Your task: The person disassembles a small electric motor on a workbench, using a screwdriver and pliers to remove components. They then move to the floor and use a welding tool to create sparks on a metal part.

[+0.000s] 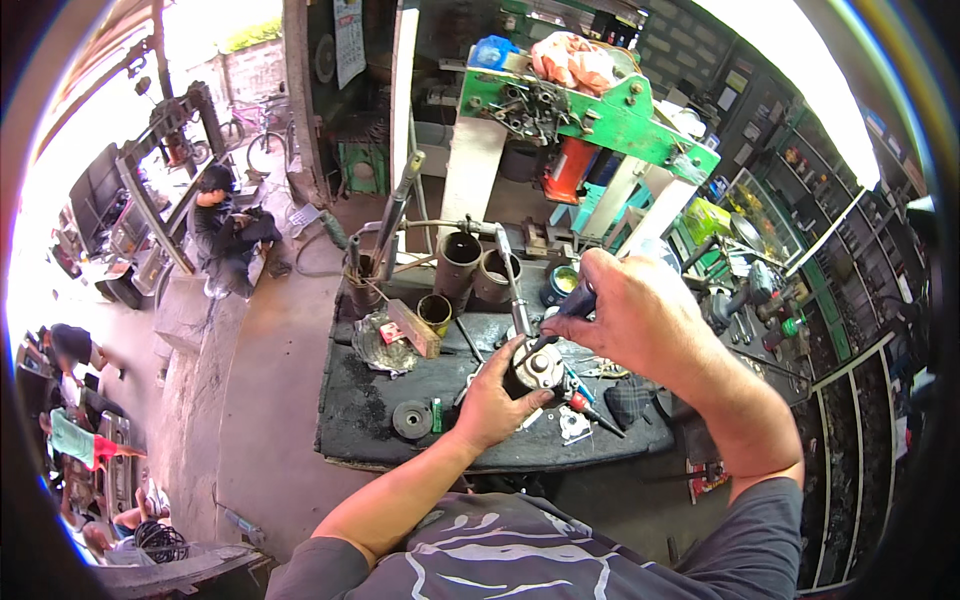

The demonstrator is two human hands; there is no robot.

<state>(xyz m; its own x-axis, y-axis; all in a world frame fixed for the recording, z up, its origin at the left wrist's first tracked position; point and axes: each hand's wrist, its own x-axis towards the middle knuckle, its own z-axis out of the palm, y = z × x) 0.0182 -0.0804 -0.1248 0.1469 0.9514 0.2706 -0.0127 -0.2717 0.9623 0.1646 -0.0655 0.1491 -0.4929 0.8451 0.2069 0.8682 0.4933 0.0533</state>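
My left hand (490,402) is wrapped round a round, silvery metal machine part (541,368) with a dark body, held just above the bench. My right hand (640,305) is raised over it, fingers closed on a dark tool handle (574,304) that points down toward the part. The tool's tip is too small to make out. Right beside the part lie a tool with a red collar and dark tip (598,415) and a flat white metal piece with holes (574,425). Behind the part, a long metal bar (516,290) slants upward.
The black workbench (480,460) holds a dark disc (411,419), a wooden block (415,330), metal cylinders (458,265) and a small tub (562,285). A green press frame (600,115) stands behind. A person (228,235) sits at left; others are farther off. Shelving (855,440) lines the right.
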